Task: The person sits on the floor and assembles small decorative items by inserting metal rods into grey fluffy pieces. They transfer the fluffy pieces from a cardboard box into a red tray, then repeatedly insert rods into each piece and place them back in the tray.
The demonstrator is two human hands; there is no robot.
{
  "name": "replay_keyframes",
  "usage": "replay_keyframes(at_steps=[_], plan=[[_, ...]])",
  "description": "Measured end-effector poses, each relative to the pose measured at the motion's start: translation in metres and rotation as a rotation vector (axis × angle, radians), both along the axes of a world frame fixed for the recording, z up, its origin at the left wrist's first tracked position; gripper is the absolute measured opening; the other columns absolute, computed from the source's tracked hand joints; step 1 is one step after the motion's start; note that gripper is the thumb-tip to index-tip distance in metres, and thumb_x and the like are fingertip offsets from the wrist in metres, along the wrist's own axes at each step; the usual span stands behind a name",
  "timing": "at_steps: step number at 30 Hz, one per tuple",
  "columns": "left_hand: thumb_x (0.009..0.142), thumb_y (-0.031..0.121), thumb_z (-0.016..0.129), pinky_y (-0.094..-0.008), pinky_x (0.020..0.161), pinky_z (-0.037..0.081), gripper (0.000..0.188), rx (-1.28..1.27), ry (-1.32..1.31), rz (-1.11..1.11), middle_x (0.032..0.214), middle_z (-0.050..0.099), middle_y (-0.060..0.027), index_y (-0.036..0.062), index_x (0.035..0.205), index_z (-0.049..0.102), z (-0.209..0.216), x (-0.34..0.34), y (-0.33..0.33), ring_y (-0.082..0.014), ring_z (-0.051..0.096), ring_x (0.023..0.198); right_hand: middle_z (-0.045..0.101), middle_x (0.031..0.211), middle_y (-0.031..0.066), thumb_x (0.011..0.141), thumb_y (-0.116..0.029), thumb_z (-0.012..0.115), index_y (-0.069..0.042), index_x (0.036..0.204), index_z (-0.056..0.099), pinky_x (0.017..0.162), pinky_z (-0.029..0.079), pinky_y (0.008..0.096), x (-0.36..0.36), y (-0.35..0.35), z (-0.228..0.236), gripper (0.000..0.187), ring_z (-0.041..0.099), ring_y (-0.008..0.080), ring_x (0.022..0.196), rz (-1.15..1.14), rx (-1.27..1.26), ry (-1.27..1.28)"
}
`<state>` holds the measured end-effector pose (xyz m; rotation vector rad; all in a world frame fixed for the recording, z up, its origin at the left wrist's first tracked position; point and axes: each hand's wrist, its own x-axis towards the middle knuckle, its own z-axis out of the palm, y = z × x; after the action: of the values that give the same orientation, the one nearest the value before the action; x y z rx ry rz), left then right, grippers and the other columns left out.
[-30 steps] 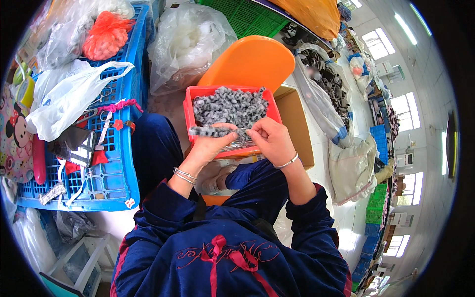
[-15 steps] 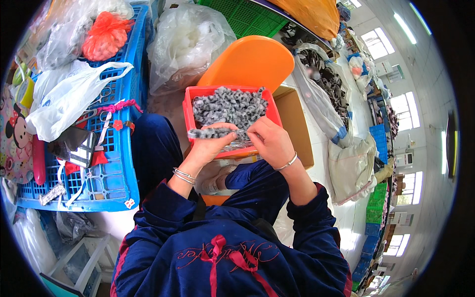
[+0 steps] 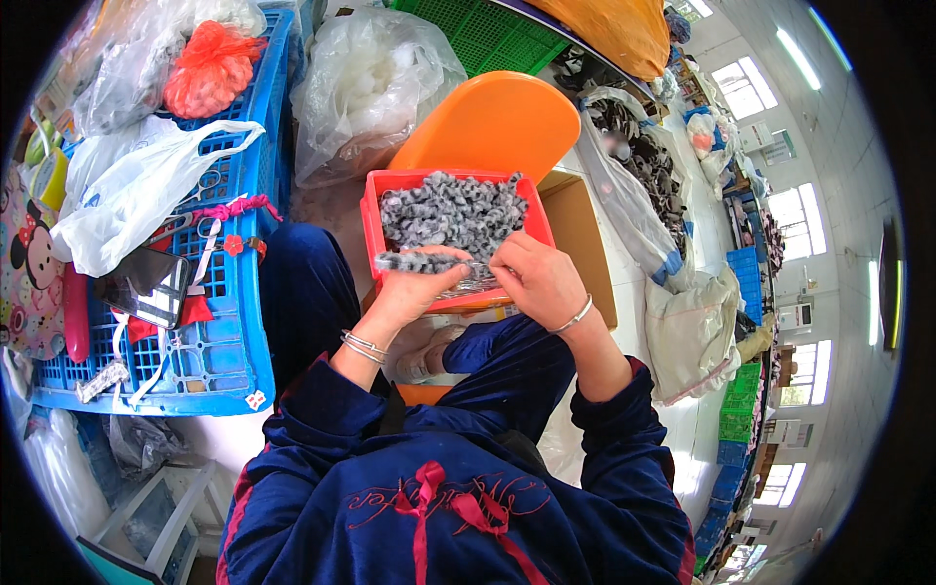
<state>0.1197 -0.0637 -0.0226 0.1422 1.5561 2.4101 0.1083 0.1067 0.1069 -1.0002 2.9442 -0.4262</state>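
Note:
A striped grey-and-black plush strip (image 3: 421, 260), like a small toy tail, lies across the fingers of my left hand (image 3: 417, 291), which is closed on it. Just right of it, my right hand (image 3: 539, 282) pinches at the strip's right end; what sits between those fingertips is too small to make out. Both hands are over the near side of a red plastic basket (image 3: 371, 226). A heap of similar striped plush pieces (image 3: 453, 210) fills the basket's far part. Thin shiny silvery pieces (image 3: 472, 286) lie in its near part, partly hidden by my hands.
An orange stool (image 3: 492, 122) and a cardboard box (image 3: 582, 234) stand around the basket. To the left, a blue crate (image 3: 219, 375) bears a phone (image 3: 146, 285), scissors and a white bag (image 3: 146, 185). Stuffed sacks (image 3: 690, 327) line the right.
My right hand has shifted very slightly to the right, its wrist turning a little. The left hand and the plush strip have barely moved.

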Motion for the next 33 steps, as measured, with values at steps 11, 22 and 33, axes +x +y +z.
replay_keyframes(at_steps=[11,22,33], plan=[[0.085,0.01,0.071,-0.0223,0.066,0.05,0.017,-0.012,-0.025,-0.054,0.082,0.067,-0.0032,-0.0015,0.098,0.07,0.004,0.004,0.004,-0.0072,0.058,0.07,0.058,0.078,0.0118,0.083,-0.005,0.063,-0.003,0.084,0.061,0.061,0.047,0.0338,0.002,0.009,-0.027,0.003,0.06,0.0254,0.067,-0.051,-0.183,-0.22],[0.082,0.012,0.074,-0.0233,0.065,0.05,0.02,-0.008,-0.097,-0.086,0.083,0.067,-0.0016,-0.002,0.096,0.07,0.004,-0.002,-0.001,-0.0072,0.06,0.074,0.056,0.069,-0.0044,0.088,-0.006,0.065,-0.001,0.086,0.061,0.054,0.039,0.0196,0.006,0.016,-0.034,0.007,0.048,0.0007,0.061,-0.313,-0.508,-0.584],[0.082,0.009,0.073,-0.0228,0.058,0.045,0.014,0.146,-0.067,0.023,0.08,0.064,0.0019,0.0026,0.093,0.067,0.001,0.0,0.003,-0.0062,0.056,0.066,0.059,0.072,-0.0028,0.089,-0.009,0.065,0.0,0.09,0.063,0.057,0.042,0.0202,0.006,0.008,-0.039,0.009,0.052,0.0022,0.065,-0.404,-0.572,-0.654]])
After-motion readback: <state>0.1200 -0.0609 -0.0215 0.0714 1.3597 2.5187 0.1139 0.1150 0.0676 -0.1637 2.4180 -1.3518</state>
